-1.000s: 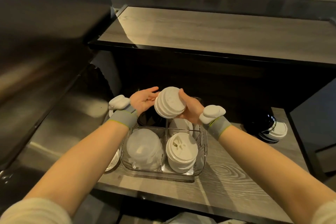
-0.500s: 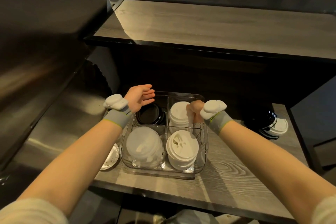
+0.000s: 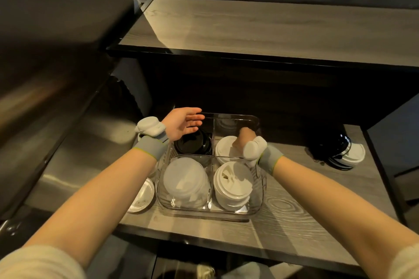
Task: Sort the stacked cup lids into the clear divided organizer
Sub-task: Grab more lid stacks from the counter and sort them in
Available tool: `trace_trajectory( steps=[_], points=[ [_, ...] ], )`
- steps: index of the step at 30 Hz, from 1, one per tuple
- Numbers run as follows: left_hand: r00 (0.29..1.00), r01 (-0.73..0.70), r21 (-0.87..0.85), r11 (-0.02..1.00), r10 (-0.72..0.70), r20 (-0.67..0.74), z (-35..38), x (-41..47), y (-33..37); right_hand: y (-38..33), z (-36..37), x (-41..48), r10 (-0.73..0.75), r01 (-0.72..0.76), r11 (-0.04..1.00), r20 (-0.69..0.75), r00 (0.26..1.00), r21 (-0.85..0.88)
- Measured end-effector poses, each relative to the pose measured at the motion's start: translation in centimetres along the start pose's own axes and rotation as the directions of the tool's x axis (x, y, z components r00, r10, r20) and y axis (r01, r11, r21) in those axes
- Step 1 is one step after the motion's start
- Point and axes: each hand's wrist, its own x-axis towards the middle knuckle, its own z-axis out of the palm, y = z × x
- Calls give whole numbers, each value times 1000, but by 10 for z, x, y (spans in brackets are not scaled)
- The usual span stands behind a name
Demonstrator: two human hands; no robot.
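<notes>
The clear divided organizer (image 3: 257, 207) sits on the lower wooden shelf with four compartments. Translucent lids (image 3: 184, 180) fill the near left one, white lids (image 3: 233, 184) the near right, black lids (image 3: 192, 144) the far left. A stack of white lids (image 3: 224, 147) stands in the far right compartment with my right hand (image 3: 243, 139) on top of it, fingers curled down around it. My left hand (image 3: 183, 123) hovers above the black lids, palm open and holding nothing.
A single pale lid (image 3: 141, 196) lies on the shelf left of the organizer. A mixed pile of black and white lids (image 3: 342, 153) lies at the right end of the shelf. A higher wooden counter (image 3: 272, 27) runs behind; a steel surface (image 3: 56, 75) looms at left.
My right hand has carried the white stack from mid-air down into the far right compartment. My left hand has let go of the stack and stays open above the black lids.
</notes>
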Motion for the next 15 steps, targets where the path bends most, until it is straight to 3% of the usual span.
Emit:
trace_trajectory(
  steps=[4,7,9,15],
  points=[
    [1000,-30,63,998,30,8,28,0,7,5,-17,-9,-131,142,967,-66,989,213],
    [999,-39,60,997,37,30,61,-1,17,17,-38,-16,-119,167,824,-123,985,541],
    [998,-26,55,998,23,55,80,-1,22,29,-56,-21,-66,144,737,-141,988,661],
    [973,94,33,995,-99,211,178,9,23,129,-118,0,125,58,886,-356,926,461]
  ],
)
